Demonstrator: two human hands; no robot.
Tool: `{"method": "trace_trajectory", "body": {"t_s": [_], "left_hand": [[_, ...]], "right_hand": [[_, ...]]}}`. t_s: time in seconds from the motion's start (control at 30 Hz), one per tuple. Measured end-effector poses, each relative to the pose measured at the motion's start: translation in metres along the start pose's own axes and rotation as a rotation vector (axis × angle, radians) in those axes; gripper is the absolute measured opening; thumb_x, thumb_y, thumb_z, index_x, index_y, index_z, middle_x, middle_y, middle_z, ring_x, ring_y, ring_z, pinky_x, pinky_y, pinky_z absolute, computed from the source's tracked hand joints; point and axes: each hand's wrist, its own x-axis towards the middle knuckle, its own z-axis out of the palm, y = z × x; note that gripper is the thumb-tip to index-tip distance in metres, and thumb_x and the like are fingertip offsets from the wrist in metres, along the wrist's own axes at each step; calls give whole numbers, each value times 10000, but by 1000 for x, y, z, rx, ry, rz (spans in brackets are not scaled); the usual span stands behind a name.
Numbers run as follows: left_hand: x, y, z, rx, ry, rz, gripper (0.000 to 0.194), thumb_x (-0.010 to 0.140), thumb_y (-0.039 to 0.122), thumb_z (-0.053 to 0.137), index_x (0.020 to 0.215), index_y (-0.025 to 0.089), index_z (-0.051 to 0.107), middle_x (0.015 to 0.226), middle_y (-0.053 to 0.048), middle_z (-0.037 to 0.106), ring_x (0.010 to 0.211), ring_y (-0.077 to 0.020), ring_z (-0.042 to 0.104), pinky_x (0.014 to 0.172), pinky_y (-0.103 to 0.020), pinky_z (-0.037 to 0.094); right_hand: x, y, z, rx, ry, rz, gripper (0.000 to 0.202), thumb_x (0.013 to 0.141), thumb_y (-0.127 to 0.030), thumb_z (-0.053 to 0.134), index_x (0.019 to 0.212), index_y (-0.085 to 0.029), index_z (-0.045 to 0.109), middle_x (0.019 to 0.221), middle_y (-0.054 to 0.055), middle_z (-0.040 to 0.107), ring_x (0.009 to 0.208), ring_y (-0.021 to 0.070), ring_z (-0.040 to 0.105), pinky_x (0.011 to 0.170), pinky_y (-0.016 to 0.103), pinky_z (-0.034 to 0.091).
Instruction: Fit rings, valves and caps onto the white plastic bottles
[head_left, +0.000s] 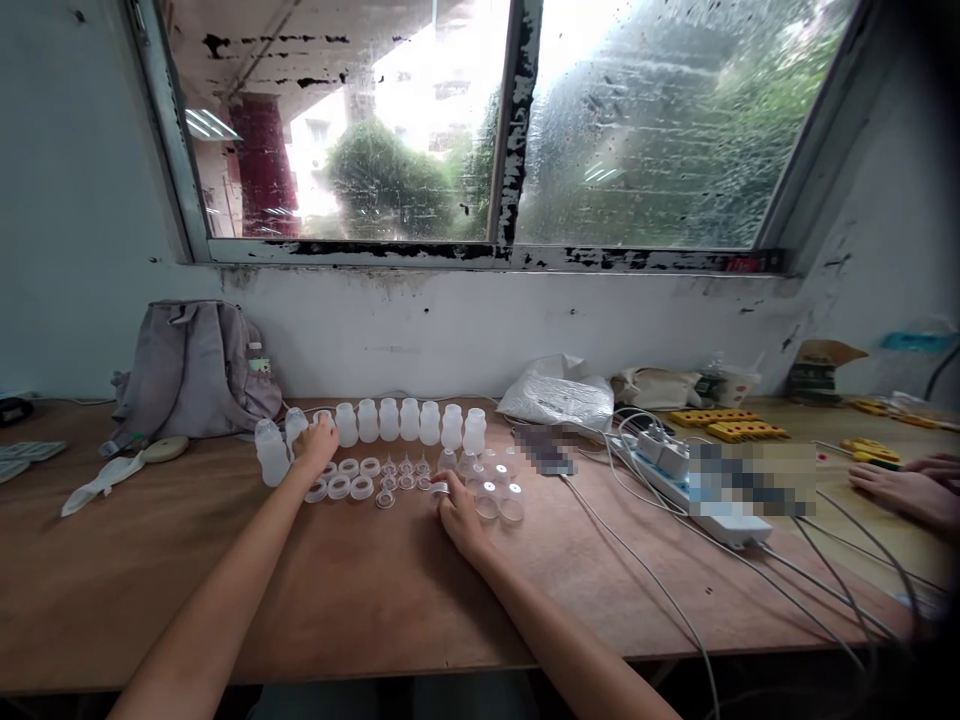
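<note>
Left hand is resting at the row of bottles; right hand is lying between teats and clear caps. Whether either is pinching anything, one cannot tell. Sideways nudging could be toppling neighbours.

Slim bare forearms with slender, ungloved fingers

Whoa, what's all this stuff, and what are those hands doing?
Someone is working with both hands at a table. Their left hand is among the white bottles, and their right hand is between the clear teats and clear caps. Whether either grips something is hard to see. Some rings lie in front of the bottles.
</note>
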Motion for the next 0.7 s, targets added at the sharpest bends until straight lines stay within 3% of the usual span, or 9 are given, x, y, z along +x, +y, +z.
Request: {"method": "trace_trajectory", "body": {"t_s": [0.2, 0.33, 0.43, 0.53, 0.7], "left_hand": [[-18, -1, 3, 15, 138, 143, 251, 822, 278, 352, 925, 172, 555, 1009, -128, 531, 968, -277, 500, 711, -335, 412], [-30, 0, 0, -79, 416, 268, 248, 820, 317, 383, 873, 168, 575, 1042, -130, 468, 991, -286, 453, 781, -380, 389], [-45, 10, -6, -296, 554, 403, 205, 821, 317, 404, 872, 177, 546, 1101, -110, 433, 1041, -253, 435, 885, -385, 348], [-74, 30, -14, -538, 529, 541, 149, 834, 280, 388, 882, 182, 489, 1114, -94, 421, 1061, -205, 436, 921, -337, 345], [-127, 60, -8, -714, 272, 704, 149, 855, 232, 349, 984, 211, 421, 1115, -71, 433, 1065, -176, 445, 926, -324, 355]], "right_hand": [[0, -4, 0, 6, 1, 35, 309, 668, -102, 320, 882, -197, 522, 567, -22, 506, 546, 150, 501, 547, 248, 387], [0, -8, -1, 5, 31, 22, 274, 699, -141, 357, 904, -201, 528, 672, 4, 556, 645, 167, 533, 606, 269, 410], [0, -9, -1, 12, 58, 2, 249, 731, -188, 392, 942, -197, 524, 757, 24, 574, 715, 174, 543, 638, 278, 422], [0, -8, -1, 60, 47, -3, 258, 782, -271, 405, 1009, -201, 506, 716, 16, 562, 659, 165, 541, 590, 270, 432], [-1, -8, 0, 229, -41, 109, 349, 849, -401, 302, 1086, -194, 453, 630, -5, 516, 490, 136, 494, 453, 250, 419]]}}
